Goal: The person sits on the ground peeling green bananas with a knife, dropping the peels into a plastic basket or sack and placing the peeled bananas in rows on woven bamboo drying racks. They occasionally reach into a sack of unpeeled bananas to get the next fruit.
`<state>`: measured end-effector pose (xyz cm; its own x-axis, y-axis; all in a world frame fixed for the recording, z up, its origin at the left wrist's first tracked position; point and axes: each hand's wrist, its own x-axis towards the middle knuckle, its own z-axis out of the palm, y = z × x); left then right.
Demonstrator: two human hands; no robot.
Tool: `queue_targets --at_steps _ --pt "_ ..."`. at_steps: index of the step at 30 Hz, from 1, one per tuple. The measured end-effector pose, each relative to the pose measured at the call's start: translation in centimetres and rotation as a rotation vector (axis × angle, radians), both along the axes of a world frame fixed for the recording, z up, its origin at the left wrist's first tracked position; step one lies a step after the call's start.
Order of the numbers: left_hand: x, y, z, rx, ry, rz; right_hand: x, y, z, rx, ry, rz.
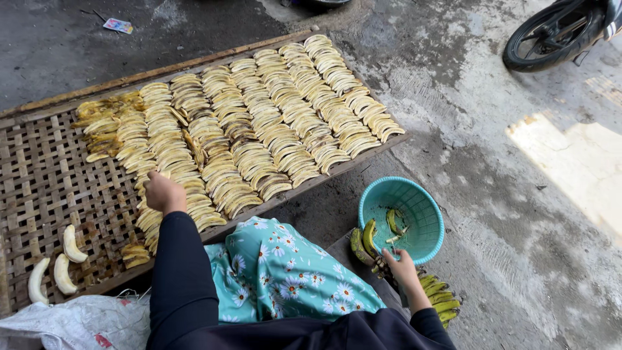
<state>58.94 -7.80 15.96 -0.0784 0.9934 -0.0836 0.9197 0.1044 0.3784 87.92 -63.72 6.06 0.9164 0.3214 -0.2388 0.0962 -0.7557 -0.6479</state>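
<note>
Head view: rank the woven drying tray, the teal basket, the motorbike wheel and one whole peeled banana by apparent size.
1. woven drying tray
2. teal basket and motorbike wheel: look alike; the wheel lies farther off and is cut by the frame, so unranked
3. peeled banana

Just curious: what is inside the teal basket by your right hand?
Inside the teal basket lie a peeled banana and some scraps. Its near part is hidden behind green bananas.

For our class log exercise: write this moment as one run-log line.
left hand: on rows of sliced yellow bananas | woven bamboo drying tray | right hand: grip on green unpeeled bananas | round teal plastic basket
</note>
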Motion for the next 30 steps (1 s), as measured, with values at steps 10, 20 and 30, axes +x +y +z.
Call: queue_targets --at_steps 10,20,30 --pt "-1.9 0.8 -0.5 -0.135 0.065 -0.096 -1.2 0.1 1.0 0.029 0.42 -0.086" --pt "-0.2 0.5 -0.5 -0.119 0.069 -0.116 1.3 2.8 2.7 -0.053 0.375 0.196" --pt "8.8 -1.6 3.5 0.289 -0.187 -0.409 0.8 7.1 4.0 -0.351 0.175 0.271"
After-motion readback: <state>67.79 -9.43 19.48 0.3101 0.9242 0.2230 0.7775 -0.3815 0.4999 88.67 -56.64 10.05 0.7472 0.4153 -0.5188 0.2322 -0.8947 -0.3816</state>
